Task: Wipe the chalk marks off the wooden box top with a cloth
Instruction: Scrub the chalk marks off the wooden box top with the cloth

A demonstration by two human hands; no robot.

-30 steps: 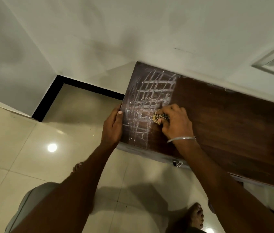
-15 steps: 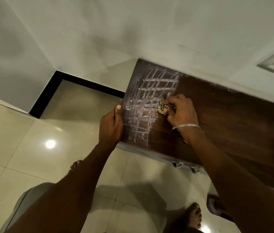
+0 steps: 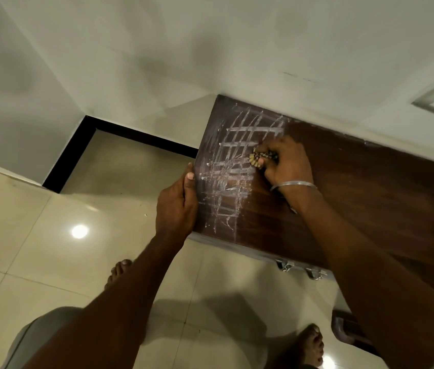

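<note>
The wiping step is under way. The right hand (image 3: 289,165) is curled tight round a small bunched cloth with a yellow and dark pattern (image 3: 261,156). It presses the cloth against the dark brown wooden box top (image 3: 383,198), at the right-hand fringe of the white chalk grid (image 3: 233,169). The left hand (image 3: 177,206) grips the box's left edge with the thumb lying up along it, which looks like bracing. The box stands on the pale tiled floor (image 3: 37,235) against a wall, with metal latches (image 3: 285,266) showing on its near side. The wood to the right of the cloth is bare and dark, while the grid covers the left part from the far edge to the near edge. By my reading a fair share of the job remains. The next move likely calls for firm strokes leftward across the crossed lines, towards the braced edge. The left thumb may need to shift clear of the chalked strip beside it.
</note>
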